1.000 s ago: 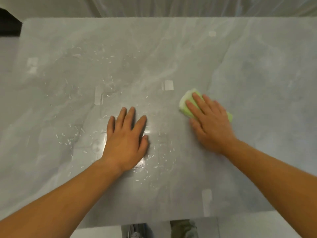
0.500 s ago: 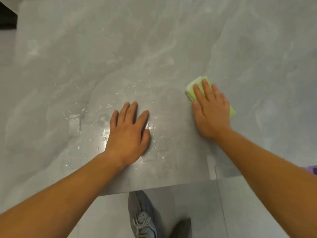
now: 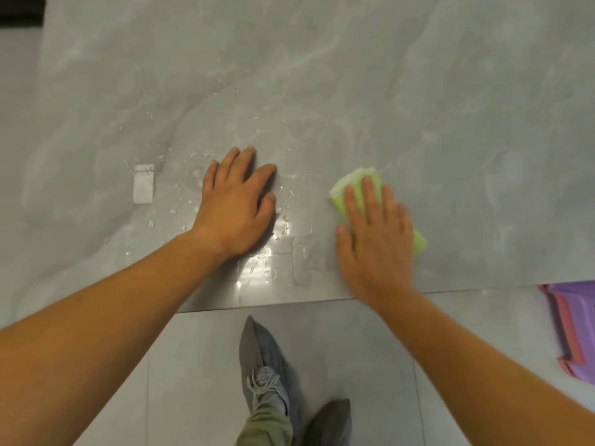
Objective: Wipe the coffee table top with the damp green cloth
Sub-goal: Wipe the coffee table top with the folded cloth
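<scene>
Green cloth [image 3: 354, 180] drawn nearer table edge [image 3: 257, 304], beneath right fingers [image 3: 370, 196].

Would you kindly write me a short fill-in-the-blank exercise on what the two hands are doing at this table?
The right hand presses the ____ cloth flat on the coffee table top.
The left hand lies flat on the table and holds ____.
Most water droplets lie near the ____ hand.
Missing words: green; nothing; left.

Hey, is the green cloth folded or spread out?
Folded: the cloth shows stacked layers at its far edge, beyond the right hand.
</scene>
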Tool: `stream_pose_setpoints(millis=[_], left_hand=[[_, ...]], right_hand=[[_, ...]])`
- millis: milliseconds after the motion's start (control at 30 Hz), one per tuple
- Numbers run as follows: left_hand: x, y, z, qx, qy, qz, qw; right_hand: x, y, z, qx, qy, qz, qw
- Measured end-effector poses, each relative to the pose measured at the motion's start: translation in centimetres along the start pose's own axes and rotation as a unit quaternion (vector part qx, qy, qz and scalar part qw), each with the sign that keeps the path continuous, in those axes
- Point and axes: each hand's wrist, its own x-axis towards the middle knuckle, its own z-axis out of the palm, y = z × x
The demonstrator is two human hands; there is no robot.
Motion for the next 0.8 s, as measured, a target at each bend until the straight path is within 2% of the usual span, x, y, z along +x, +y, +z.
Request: stream_pose_setpoints(millis=[100,200,267,367,400,433,533,600,633,767,800], left_hand=[[-0.8,-0.4,0.1,-0.006,0.005,-0.024,1.0],[-1.1,-1.4,-0.1,-0.016,0.005,-0.011,1.0],[-0.7,-2.2,-0.5,-0.019,0.018,-0.003,1.0],[0.4,-3.3,-1.1,-0.003,0.04,-0.017,0.999],[0.9,-3.7,-1.3,0.006,0.039,-0.03,0.999],[1.3,-4.1,-1.4,0.017,0.033,-0.044,0.998],[2.6,-5.0,-1.9,0.035,0.016,-0.073,0.997],[3.0,-5.6,-2.2,0.043,0.012,-0.071,0.996],[3.1,-5.8,-2.3,0.049,0.013,-0.066,0.997],[3.3,-6.3,-3.0,0.059,0.023,-0.047,0.997],[3.5,-6.4,-3.2,0.058,0.024,-0.044,0.997]], right_hand=[[-4.8,-3.4,1.9,0.007,-0.022,-0.165,0.986],[-3.2,-3.0,1.9,0.002,-0.049,-0.257,0.965],[1.3,-2.5,1.3,-0.015,-0.033,-0.21,0.977],[6.7,-3.6,0.6,0.011,-0.003,-0.036,0.999],[6.5,-4.4,0.9,0.002,0.005,-0.029,1.0],[5.2,-5.3,1.4,-0.008,0.009,-0.059,0.998],[0.5,-5.7,2.1,-0.011,-0.024,-0.216,0.976],[2.2,-4.7,1.6,-0.011,-0.05,-0.251,0.967],[4.4,-4.4,1.3,-0.017,-0.047,-0.235,0.971],[14.1,-5.7,0.0,-0.006,-0.02,-0.056,0.998],[14.8,-6.3,0.0,-0.005,-0.016,-0.037,0.999]])
